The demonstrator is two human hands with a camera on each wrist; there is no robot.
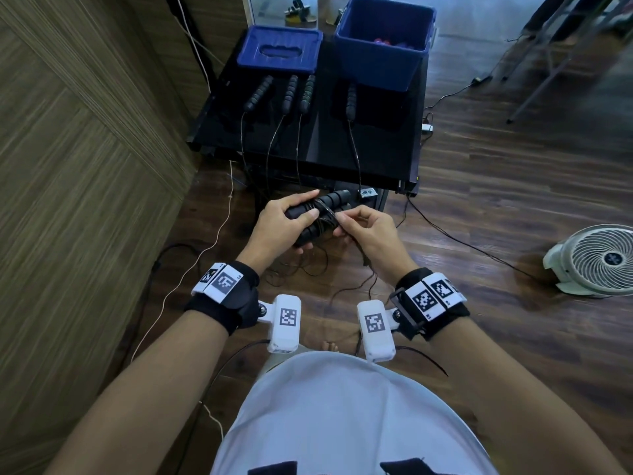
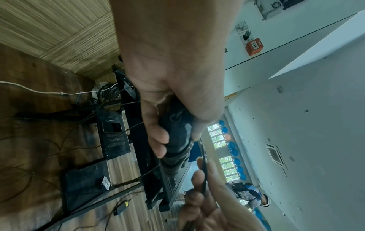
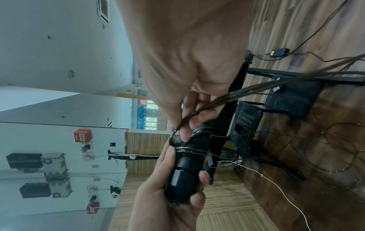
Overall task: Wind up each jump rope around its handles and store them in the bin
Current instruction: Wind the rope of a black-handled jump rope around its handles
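My left hand [image 1: 286,219] grips a pair of black jump rope handles [image 1: 320,214] held side by side, with thin dark rope wound around their middle. My right hand [image 1: 356,224] pinches the rope [image 3: 199,114] just beside the coils; the loose rest trails down to the floor. In the left wrist view the handles [image 2: 175,148] stick out past my curled fingers. Several more black handles [image 1: 291,92] lie on the black table [image 1: 383,149], their ropes hanging over the front edge. A deep blue bin [image 1: 383,39] stands at the table's back right.
A blue lid [image 1: 279,48] lies at the table's back left. A wooden wall panel [image 1: 85,149] runs along the left. Cables and loose rope [image 1: 342,289] cross the wood floor, and a white fan [image 1: 596,260] sits at the right.
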